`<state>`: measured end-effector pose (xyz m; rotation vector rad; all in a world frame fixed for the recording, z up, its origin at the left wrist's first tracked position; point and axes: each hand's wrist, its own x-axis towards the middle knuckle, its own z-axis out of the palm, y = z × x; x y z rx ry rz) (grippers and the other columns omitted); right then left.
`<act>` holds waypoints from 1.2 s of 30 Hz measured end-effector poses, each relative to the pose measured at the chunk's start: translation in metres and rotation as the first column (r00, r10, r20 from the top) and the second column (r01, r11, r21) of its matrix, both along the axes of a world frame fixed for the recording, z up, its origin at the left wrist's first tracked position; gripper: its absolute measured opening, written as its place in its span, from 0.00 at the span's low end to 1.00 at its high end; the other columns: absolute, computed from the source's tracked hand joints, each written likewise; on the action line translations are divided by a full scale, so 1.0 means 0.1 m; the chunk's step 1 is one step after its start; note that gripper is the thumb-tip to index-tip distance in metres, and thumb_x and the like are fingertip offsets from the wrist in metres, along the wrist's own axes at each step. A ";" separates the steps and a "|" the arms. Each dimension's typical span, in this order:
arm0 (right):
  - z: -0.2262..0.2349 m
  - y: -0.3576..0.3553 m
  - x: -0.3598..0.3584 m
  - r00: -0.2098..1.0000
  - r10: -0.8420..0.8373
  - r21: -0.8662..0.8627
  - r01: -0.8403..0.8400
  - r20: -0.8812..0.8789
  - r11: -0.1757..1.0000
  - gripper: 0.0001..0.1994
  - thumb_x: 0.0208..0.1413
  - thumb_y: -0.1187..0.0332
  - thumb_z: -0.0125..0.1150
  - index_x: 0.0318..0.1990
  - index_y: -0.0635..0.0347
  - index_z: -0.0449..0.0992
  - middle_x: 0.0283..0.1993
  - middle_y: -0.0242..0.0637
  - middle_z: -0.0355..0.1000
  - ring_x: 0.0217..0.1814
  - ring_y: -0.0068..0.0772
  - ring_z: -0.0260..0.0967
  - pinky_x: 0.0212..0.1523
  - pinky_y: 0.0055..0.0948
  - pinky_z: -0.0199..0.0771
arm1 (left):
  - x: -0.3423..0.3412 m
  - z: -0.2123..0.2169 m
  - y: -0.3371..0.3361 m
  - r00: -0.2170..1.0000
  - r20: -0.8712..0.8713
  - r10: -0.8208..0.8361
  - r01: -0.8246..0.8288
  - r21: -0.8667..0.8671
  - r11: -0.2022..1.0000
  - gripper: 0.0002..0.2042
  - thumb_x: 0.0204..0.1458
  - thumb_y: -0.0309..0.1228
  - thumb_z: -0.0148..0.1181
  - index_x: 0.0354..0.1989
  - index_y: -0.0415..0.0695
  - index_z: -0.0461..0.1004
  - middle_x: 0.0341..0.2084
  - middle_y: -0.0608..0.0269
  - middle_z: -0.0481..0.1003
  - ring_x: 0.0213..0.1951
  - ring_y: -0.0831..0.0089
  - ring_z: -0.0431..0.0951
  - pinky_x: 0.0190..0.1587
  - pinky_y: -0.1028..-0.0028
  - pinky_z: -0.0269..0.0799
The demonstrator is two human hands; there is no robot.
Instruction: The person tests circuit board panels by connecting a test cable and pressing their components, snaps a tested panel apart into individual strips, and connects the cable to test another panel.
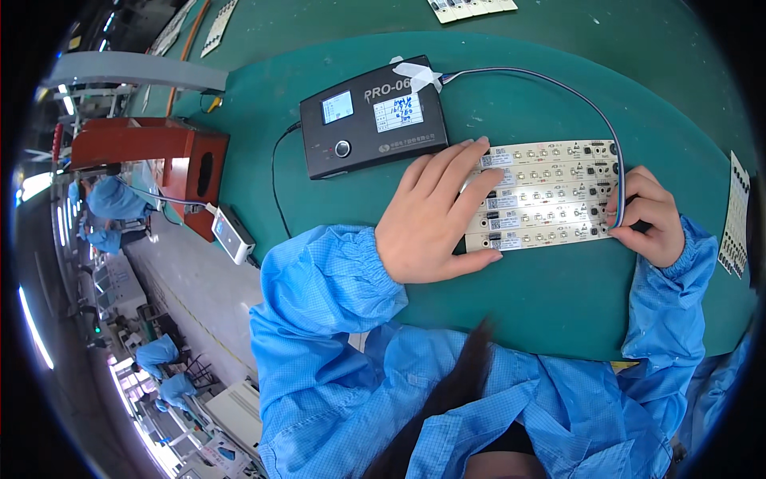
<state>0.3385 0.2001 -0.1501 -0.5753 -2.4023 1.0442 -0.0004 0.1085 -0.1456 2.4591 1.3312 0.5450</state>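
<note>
A white circuit board panel [550, 195] made of several strips lies on the green mat [527, 303]. My left hand [435, 215] rests flat on the panel's left end, fingers spread and pressing it down. My right hand [650, 215] is at the panel's right edge, fingers closed on the end of a thin blue-and-white cable [558, 84]. That cable arcs back to a black box-shaped tester [371, 116] with two small screens and a round button, standing behind the panel.
More white board panels lie at the right edge [738, 215] and far top [471, 8] of the mat. A red-brown box [159, 156] and a small white handheld device [233, 234] sit at the left. Other people in blue coats [112, 203] work in the distance.
</note>
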 end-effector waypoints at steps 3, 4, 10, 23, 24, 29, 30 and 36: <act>-0.01 0.01 -0.02 1.000 0.005 -0.012 -0.005 -0.006 1.000 0.08 0.48 0.68 0.70 0.26 0.58 0.76 0.37 0.35 0.73 0.39 0.36 0.65 0.42 0.33 0.62 | -0.01 0.00 0.00 1.000 -0.004 0.005 -0.005 -0.006 1.000 0.40 0.38 0.45 0.71 0.60 0.41 0.64 0.64 0.41 0.58 0.62 0.44 0.62 0.62 0.52 0.57; 0.00 0.00 -0.02 1.000 0.001 -0.010 -0.001 -0.003 1.000 0.08 0.48 0.68 0.70 0.26 0.58 0.76 0.37 0.35 0.73 0.39 0.36 0.65 0.42 0.33 0.62 | -0.01 0.00 0.00 1.000 0.001 0.004 -0.004 -0.009 1.000 0.40 0.38 0.46 0.71 0.60 0.41 0.64 0.64 0.41 0.58 0.62 0.44 0.62 0.63 0.52 0.57; 0.00 0.00 0.00 1.000 -0.007 -0.027 0.007 -0.003 1.000 0.07 0.48 0.70 0.69 0.26 0.60 0.75 0.38 0.37 0.73 0.40 0.36 0.67 0.42 0.33 0.64 | 0.00 -0.01 0.00 1.000 -0.002 -0.002 0.002 0.006 1.000 0.40 0.38 0.46 0.71 0.60 0.41 0.64 0.64 0.41 0.59 0.62 0.43 0.62 0.63 0.52 0.57; -0.06 0.00 0.00 0.998 -0.062 -0.116 0.058 -0.032 0.992 0.09 0.48 0.70 0.68 0.25 0.60 0.71 0.38 0.42 0.71 0.40 0.37 0.67 0.42 0.33 0.65 | -0.03 0.00 -0.01 1.000 -0.013 0.010 -0.010 -0.005 1.000 0.38 0.41 0.48 0.67 0.60 0.43 0.63 0.64 0.42 0.58 0.63 0.46 0.61 0.63 0.53 0.56; -0.07 0.00 0.02 0.998 -0.055 -0.117 0.051 -0.030 0.992 0.09 0.47 0.70 0.68 0.25 0.60 0.71 0.38 0.42 0.71 0.40 0.37 0.67 0.42 0.33 0.65 | -0.02 0.00 0.00 1.000 -0.017 0.010 -0.011 -0.005 1.000 0.38 0.41 0.48 0.67 0.60 0.43 0.63 0.64 0.42 0.58 0.63 0.46 0.61 0.63 0.53 0.56; -0.07 0.01 0.04 0.998 -0.058 -0.116 0.054 -0.034 0.992 0.09 0.47 0.71 0.68 0.25 0.60 0.71 0.38 0.42 0.72 0.41 0.37 0.67 0.42 0.33 0.65 | 0.00 -0.01 0.01 1.000 -0.022 0.006 -0.007 -0.005 1.000 0.38 0.41 0.48 0.67 0.60 0.43 0.63 0.65 0.42 0.58 0.63 0.46 0.61 0.63 0.53 0.56; -0.07 0.01 0.04 0.998 -0.056 -0.118 0.052 -0.035 0.992 0.09 0.47 0.71 0.68 0.25 0.60 0.72 0.38 0.42 0.72 0.41 0.37 0.68 0.43 0.32 0.65 | 0.00 -0.01 0.01 1.000 -0.026 0.007 -0.008 -0.005 1.000 0.38 0.41 0.48 0.67 0.60 0.43 0.63 0.64 0.42 0.58 0.63 0.46 0.61 0.63 0.52 0.56; -0.06 0.02 0.03 0.998 -0.059 -0.126 0.055 -0.029 0.990 0.09 0.47 0.72 0.68 0.25 0.61 0.72 0.38 0.42 0.72 0.41 0.37 0.68 0.44 0.32 0.67 | 0.00 -0.02 0.01 1.000 -0.023 0.007 -0.007 -0.001 1.000 0.38 0.41 0.48 0.68 0.60 0.42 0.63 0.64 0.42 0.58 0.63 0.46 0.61 0.62 0.52 0.57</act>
